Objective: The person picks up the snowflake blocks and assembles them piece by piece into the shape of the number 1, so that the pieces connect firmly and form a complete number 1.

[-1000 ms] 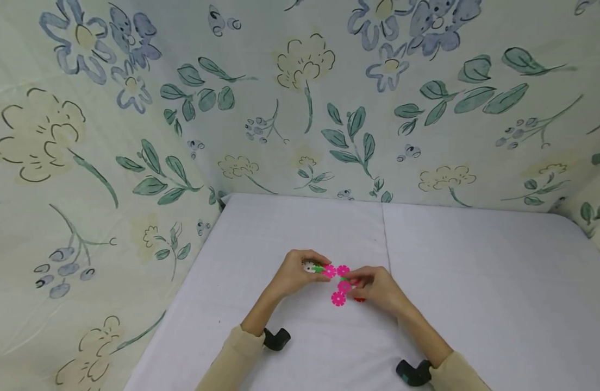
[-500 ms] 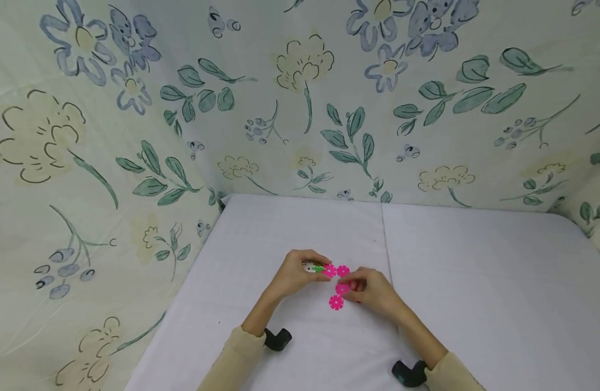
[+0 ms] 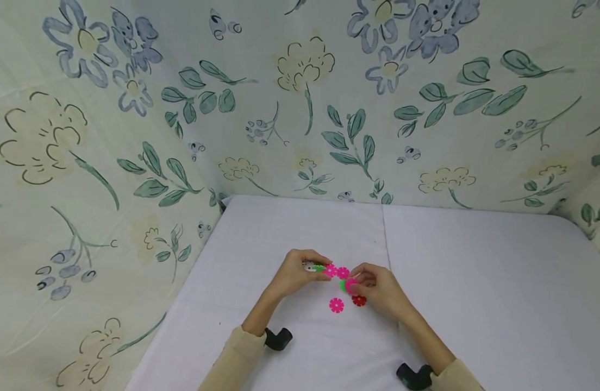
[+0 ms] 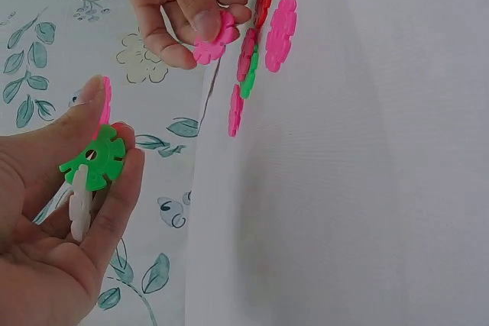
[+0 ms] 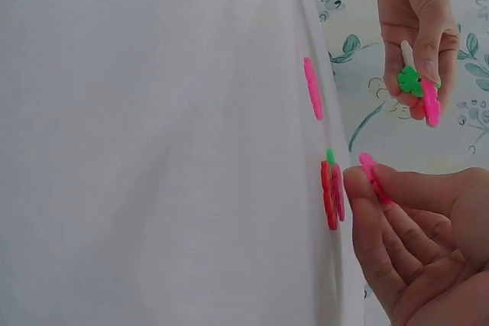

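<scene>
My left hand (image 3: 316, 268) grips a small cluster of flower-shaped plastic discs: a green one (image 4: 93, 159), a white one (image 4: 79, 202) and a pink one (image 4: 105, 101). My right hand (image 3: 355, 283) pinches a single pink disc (image 3: 350, 285) edge-on between thumb and forefinger, just right of the cluster and slightly above the white table (image 3: 476, 282). The right wrist view shows this pink disc (image 5: 374, 177) at my fingertips. Loose on the table below the hands lie a pink disc (image 3: 336, 305) and a red disc (image 3: 359, 300). Another pink disc (image 3: 343, 271) sits between the hands.
A floral curtain (image 3: 133, 136) walls the table at the back and left. A seam (image 3: 385, 239) runs down the white cloth. Black wrist mounts (image 3: 277, 338) show at both sleeves. A green disc (image 5: 330, 156) lies on the table by the red one.
My right hand has drawn up and slightly right with one pink disc, uncovering the red disc. The lower pink disc now lies apart on the table. The left hand has stayed put.
</scene>
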Demonstrator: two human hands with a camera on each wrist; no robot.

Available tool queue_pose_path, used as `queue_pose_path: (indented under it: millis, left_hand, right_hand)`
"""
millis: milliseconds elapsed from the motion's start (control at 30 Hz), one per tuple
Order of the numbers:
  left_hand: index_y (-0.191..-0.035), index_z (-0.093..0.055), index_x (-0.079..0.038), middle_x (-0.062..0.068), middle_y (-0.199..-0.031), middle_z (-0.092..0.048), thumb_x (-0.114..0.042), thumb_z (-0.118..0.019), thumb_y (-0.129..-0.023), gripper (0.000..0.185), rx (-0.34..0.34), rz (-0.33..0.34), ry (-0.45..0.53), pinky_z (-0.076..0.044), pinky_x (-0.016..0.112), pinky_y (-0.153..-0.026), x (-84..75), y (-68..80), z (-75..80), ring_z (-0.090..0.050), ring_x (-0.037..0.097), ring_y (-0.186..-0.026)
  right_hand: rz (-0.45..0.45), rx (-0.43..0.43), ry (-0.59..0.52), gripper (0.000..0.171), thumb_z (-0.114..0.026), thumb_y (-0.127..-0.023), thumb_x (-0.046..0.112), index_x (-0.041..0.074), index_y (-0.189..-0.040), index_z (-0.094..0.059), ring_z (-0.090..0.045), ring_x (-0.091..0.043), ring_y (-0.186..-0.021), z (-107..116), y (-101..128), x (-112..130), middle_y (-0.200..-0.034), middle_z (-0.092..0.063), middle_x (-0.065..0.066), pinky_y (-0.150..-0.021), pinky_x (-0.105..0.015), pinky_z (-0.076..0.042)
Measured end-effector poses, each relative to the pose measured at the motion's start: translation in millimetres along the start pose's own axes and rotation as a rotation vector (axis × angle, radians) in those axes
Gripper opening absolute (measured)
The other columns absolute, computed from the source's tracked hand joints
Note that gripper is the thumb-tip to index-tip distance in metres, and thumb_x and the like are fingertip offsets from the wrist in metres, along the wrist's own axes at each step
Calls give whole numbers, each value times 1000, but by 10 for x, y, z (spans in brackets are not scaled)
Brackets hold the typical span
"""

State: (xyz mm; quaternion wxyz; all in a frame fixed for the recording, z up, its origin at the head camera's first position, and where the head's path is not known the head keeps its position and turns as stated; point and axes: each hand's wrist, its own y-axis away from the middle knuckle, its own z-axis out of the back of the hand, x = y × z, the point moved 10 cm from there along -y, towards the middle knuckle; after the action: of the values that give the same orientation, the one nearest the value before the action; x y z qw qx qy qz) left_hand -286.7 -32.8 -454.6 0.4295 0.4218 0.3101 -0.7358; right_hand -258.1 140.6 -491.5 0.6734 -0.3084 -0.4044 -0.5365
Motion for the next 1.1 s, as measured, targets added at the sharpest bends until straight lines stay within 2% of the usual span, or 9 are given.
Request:
queue_pose_path:
  millis: [167,367,533,800,1000,1100]
  left_hand:
    - [-107,-75,-14,-10,-99,-72,-21,-83,-75,33,1,-14,-3,-51,28,-88,-24,-20,-6,-63,6,-99]
    - [-106,-75,-19,-11,-101,-72,-20,-82,-77,30,8,-20,8,-51,27,-89,-45,-52,-47,-63,6,-100]
    - [-106,-75,-16,-9,-102,-73,-18,-81,-77,30,9,-36,30,-53,34,-91,-101,-88,-85,-64,6,-101]
    - [-105,-75,-18,-8,-103,-74,-16,-80,-78,27,17,-36,54,-53,38,-92,-157,-105,-111,-64,6,-103]
    - [-105,-75,-19,-8,-104,-74,-20,-80,-79,27,22,-35,50,-52,30,-91,-180,-103,-106,-63,6,-103]
    - [-105,-75,-20,-8,-104,-74,-21,-80,-79,27,25,-32,58,-52,31,-90,-188,-97,-105,-64,7,-103]
  right_hand:
    - [-16,-26,-144,30,-73,-86,17,6,-113,-67,-73,-22,-79,149,29,-5,-96,-71,-14,-73,-23,-58]
    - [19,-65,-220,33,-73,-86,21,8,-116,-67,-74,-28,-86,274,58,64,-102,-71,-17,-74,-23,-58]
    - [51,-92,-274,36,-73,-85,21,8,-118,-67,-73,-31,-90,316,81,148,-106,-71,-18,-75,-25,-58]
    - [110,-126,-273,33,-72,-87,19,9,-118,-67,-74,-18,-89,344,95,232,-107,-72,-17,-76,-27,-58]
    - [134,-134,-260,33,-73,-86,22,12,-116,-68,-74,-15,-88,321,97,246,-104,-73,-15,-76,-23,-58]
    - [156,-145,-249,33,-73,-86,23,13,-117,-68,-74,-13,-88,312,96,255,-104,-73,-13,-76,-23,-58]
